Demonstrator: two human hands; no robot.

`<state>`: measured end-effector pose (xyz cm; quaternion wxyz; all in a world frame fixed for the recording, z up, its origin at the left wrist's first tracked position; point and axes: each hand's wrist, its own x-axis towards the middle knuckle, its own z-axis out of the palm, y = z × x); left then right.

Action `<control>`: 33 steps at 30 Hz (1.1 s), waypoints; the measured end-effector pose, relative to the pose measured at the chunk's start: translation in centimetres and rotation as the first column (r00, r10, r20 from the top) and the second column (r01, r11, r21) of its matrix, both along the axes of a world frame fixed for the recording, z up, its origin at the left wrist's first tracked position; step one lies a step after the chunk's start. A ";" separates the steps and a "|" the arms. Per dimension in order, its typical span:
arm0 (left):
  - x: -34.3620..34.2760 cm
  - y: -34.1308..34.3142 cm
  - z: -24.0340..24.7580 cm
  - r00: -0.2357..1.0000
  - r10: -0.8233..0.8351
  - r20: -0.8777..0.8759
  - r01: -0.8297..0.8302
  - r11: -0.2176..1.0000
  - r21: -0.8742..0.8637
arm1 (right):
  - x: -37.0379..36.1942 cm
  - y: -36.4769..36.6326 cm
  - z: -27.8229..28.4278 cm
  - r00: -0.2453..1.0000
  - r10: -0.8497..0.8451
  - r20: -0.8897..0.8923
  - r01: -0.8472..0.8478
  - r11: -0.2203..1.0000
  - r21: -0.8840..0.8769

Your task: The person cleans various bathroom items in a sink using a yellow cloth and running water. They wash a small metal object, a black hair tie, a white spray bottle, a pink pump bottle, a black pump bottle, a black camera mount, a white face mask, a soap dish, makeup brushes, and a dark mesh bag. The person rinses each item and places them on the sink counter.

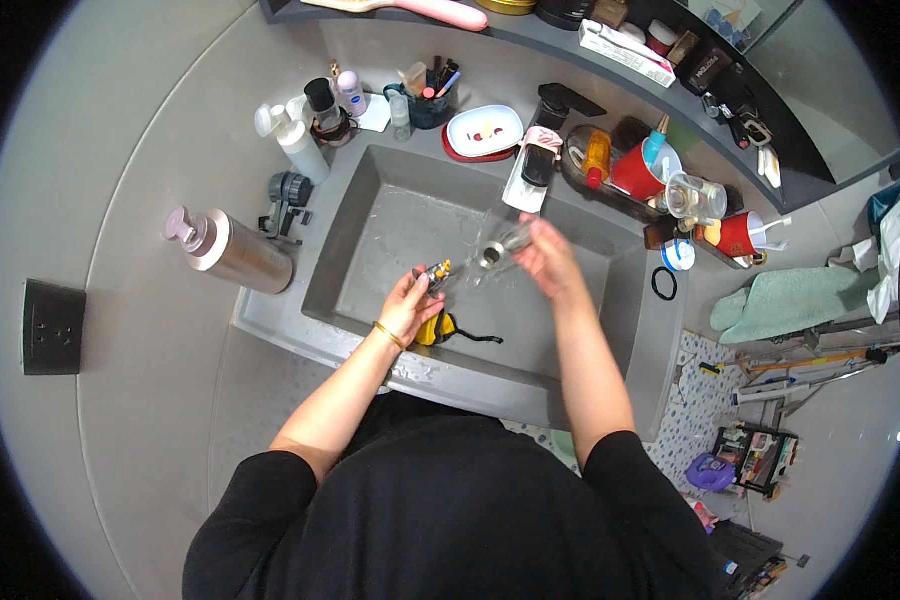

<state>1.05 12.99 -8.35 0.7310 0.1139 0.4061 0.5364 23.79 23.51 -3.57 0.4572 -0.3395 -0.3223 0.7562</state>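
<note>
My left hand (404,308), with a gold bangle at the wrist, is closed around a small dark object with yellow-orange parts (438,271); its kind is not clear. My right hand (550,262) is over the middle of the grey sink (370,240), just in front of the faucet (530,180). Motion smears its fingers, and a clear blur beside them could be water or something transparent. Below my left hand, a yellow and black item (432,328) with a black cord lies in the sink. The dark drain (491,254) shows between my hands.
A pump bottle (235,250) and a white bottle (300,145) stand left of the sink. Behind it are a soap dish (485,131) and a dark holder (429,108). Red cups (642,172) and a black hair tie (664,283) are at right. A shelf (530,25) overhangs the back.
</note>
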 end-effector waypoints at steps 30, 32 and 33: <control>-0.7 -0.2 -1.3 0.999 -0.031 -0.023 0.029 0.994 -0.104 | -3.2 1.9 -6.6 0.649 -0.692 -0.317 0.330 0.631 -0.701; -0.7 -0.2 -1.1 0.999 -0.034 -0.030 0.031 0.994 -0.102 | -3.1 1.9 -6.4 0.611 -0.712 -0.346 0.292 0.609 -0.737; -0.7 -0.2 -1.1 0.999 -0.036 -0.033 0.033 0.994 -0.101 | -3.0 1.8 -6.1 0.591 -0.722 -0.360 0.273 0.598 -0.754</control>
